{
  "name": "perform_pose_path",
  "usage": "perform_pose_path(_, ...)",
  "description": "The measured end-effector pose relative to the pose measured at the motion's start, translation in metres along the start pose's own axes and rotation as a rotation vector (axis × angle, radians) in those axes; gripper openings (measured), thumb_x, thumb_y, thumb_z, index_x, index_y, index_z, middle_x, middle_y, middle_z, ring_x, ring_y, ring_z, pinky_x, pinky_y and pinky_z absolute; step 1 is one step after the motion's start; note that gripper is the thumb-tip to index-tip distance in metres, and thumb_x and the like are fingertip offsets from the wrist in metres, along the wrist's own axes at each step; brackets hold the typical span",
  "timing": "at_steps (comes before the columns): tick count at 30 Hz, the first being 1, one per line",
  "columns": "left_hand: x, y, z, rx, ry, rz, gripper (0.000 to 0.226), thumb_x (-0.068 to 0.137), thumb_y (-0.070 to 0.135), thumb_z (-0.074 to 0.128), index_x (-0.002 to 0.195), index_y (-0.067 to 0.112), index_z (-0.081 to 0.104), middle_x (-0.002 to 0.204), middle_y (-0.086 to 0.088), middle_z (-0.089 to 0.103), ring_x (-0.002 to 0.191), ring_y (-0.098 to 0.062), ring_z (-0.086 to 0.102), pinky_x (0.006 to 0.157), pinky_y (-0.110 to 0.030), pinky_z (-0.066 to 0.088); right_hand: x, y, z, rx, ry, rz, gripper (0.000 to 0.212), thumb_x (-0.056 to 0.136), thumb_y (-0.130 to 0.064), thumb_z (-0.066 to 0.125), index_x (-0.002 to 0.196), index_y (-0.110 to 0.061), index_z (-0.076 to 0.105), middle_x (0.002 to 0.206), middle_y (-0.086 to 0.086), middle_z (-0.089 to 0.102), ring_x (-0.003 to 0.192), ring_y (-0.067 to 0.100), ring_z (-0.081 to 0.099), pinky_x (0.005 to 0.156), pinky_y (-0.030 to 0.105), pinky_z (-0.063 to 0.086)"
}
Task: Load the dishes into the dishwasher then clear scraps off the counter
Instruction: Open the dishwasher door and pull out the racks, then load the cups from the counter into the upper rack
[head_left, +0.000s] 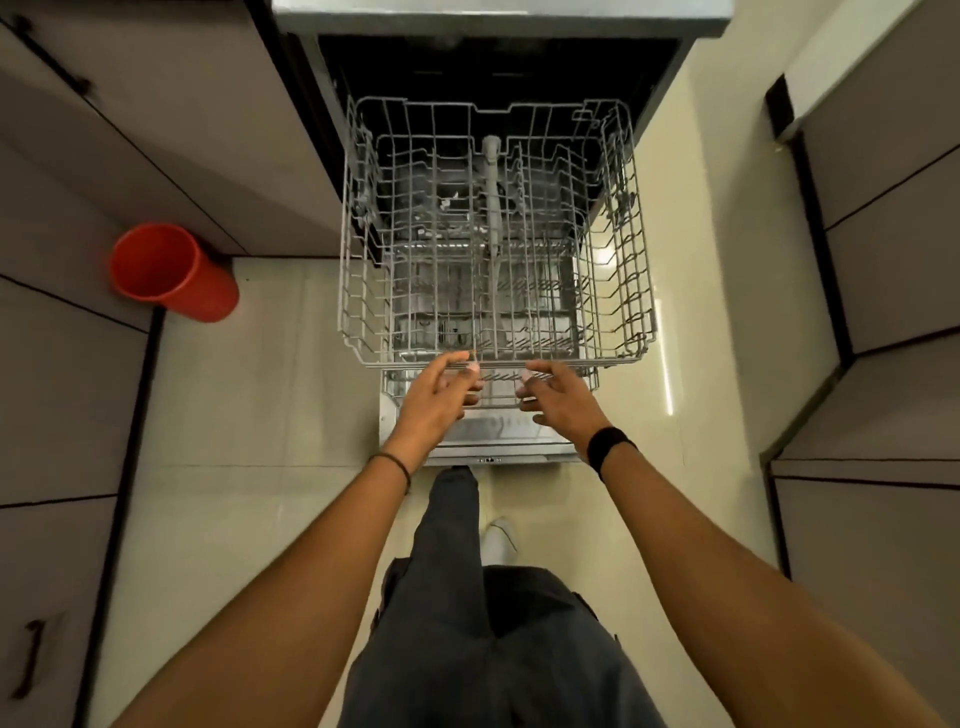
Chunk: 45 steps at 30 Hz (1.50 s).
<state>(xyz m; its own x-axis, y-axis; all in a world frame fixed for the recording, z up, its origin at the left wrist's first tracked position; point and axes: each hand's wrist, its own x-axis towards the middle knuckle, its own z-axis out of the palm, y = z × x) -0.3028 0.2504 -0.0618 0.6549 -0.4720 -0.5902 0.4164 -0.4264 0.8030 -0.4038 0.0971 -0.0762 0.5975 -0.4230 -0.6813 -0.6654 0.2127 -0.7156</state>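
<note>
Left hand (441, 392) and right hand (558, 397), fingers curled, grip the front rail of the grey wire upper rack (623, 270), which extends away from them, rows of tines upright. Beyond it, the dishwasher (519, 67) tub is dark. A red bin (171, 270) stands far left of the left hand.

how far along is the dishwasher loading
Done: the dishwasher door is down and the upper rack is pulled out. In hand: the left hand and right hand seem to grip that rack's front rail. Left: the rack holds no dishes, so all loading remains; no dishes or counter are in view.
</note>
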Motion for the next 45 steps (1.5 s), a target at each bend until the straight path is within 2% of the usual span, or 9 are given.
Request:
perform_pose_path(4, -0.060, 0.020, -0.026, -0.068, 0.043, 0.034, 0.027, 0.101, 0.031, 0.055, 0.126, 0.022, 0.062, 0.108, -0.004, 0.075, 0.103, -0.020, 0.071, 0.087, -0.032, 0.056, -0.060, -0.026, 0.005, 0.123, -0.033, -0.037, 0.025, 0.103, -0.023, 0.050, 0.127, -0.018, 0.055, 0.111, 0.010, 0.071, 0.100, 0.024, 0.069, 0.085, 0.034, 0.055)
perform_pose_path(7, -0.095, 0.031, -0.050, -0.102, 0.069, 0.064, 0.026, 0.101, 0.033, 0.055, 0.125, 0.023, 0.063, 0.107, -0.003, 0.075, 0.102, -0.020, 0.072, 0.090, -0.035, 0.056, -0.097, -0.039, 0.018, 0.160, -0.079, -0.072, 0.027, 0.104, -0.024, 0.049, 0.129, -0.017, 0.055, 0.113, 0.010, 0.071, 0.106, 0.026, 0.069, 0.086, 0.033, 0.056)
perform_pose_path(12, -0.126, 0.039, -0.093, -0.147, 0.101, 0.130, 0.029, 0.102, 0.031, 0.054, 0.129, 0.023, 0.061, 0.111, -0.004, 0.074, 0.102, -0.019, 0.072, 0.089, -0.035, 0.057, -0.134, -0.059, 0.054, 0.182, -0.140, -0.151, 0.028, 0.105, -0.025, 0.046, 0.131, -0.020, 0.056, 0.114, 0.008, 0.071, 0.104, 0.023, 0.070, 0.092, 0.038, 0.056)
perform_pose_path(16, -0.137, 0.037, -0.137, -0.187, 0.124, 0.161, 0.028, 0.103, 0.025, 0.053, 0.129, 0.021, 0.061, 0.109, -0.006, 0.074, 0.100, -0.020, 0.072, 0.081, -0.028, 0.058, -0.137, -0.081, 0.099, 0.161, -0.165, -0.186, 0.027, 0.105, -0.023, 0.046, 0.130, -0.019, 0.057, 0.113, 0.007, 0.072, 0.104, 0.023, 0.070, 0.091, 0.037, 0.056)
perform_pose_path(20, -0.138, 0.031, -0.203, -0.256, 0.150, 0.164, 0.033, 0.102, 0.020, 0.055, 0.134, 0.020, 0.057, 0.107, -0.006, 0.075, 0.104, -0.026, 0.070, 0.084, -0.030, 0.058, -0.130, -0.116, 0.166, 0.152, -0.185, -0.229, 0.026, 0.105, -0.021, 0.048, 0.129, -0.017, 0.058, 0.112, 0.011, 0.072, 0.104, 0.028, 0.069, 0.085, 0.034, 0.057)
perform_pose_path(23, -0.136, 0.031, -0.261, -0.249, 0.150, 0.179, 0.038, 0.100, 0.019, 0.058, 0.137, 0.022, 0.055, 0.107, -0.006, 0.076, 0.106, -0.027, 0.069, 0.088, -0.035, 0.058, -0.124, -0.141, 0.221, 0.165, -0.195, -0.243, 0.026, 0.105, -0.022, 0.048, 0.129, -0.019, 0.059, 0.113, 0.010, 0.072, 0.107, 0.028, 0.069, 0.092, 0.039, 0.054)
perform_pose_path(31, -0.106, 0.069, -0.393, -0.275, 0.184, 0.264, 0.039, 0.101, 0.020, 0.058, 0.139, 0.023, 0.054, 0.109, -0.004, 0.076, 0.106, -0.025, 0.070, 0.095, -0.042, 0.054, -0.101, -0.210, 0.344, 0.218, -0.209, -0.318, 0.029, 0.103, -0.024, 0.051, 0.131, -0.020, 0.057, 0.113, 0.006, 0.073, 0.107, 0.025, 0.069, 0.093, 0.037, 0.054)
perform_pose_path(37, -0.059, 0.105, -0.431, -0.246, 0.137, 0.299, 0.036, 0.101, 0.023, 0.057, 0.136, 0.026, 0.057, 0.110, -0.004, 0.075, 0.105, -0.025, 0.071, 0.095, -0.044, 0.054, -0.079, -0.262, 0.368, 0.245, -0.152, -0.378, 0.028, 0.104, -0.023, 0.050, 0.130, -0.021, 0.058, 0.113, 0.006, 0.073, 0.102, 0.020, 0.070, 0.092, 0.037, 0.054)
perform_pose_path(45, 0.032, 0.176, -0.465, -0.237, 0.105, 0.324, 0.034, 0.101, 0.020, 0.057, 0.134, 0.023, 0.058, 0.111, -0.004, 0.074, 0.102, -0.025, 0.072, 0.090, -0.038, 0.055, 0.005, -0.342, 0.380, 0.287, -0.124, -0.426, 0.029, 0.104, -0.020, 0.049, 0.132, -0.017, 0.056, 0.116, 0.011, 0.071, 0.100, 0.022, 0.070, 0.088, 0.036, 0.054)
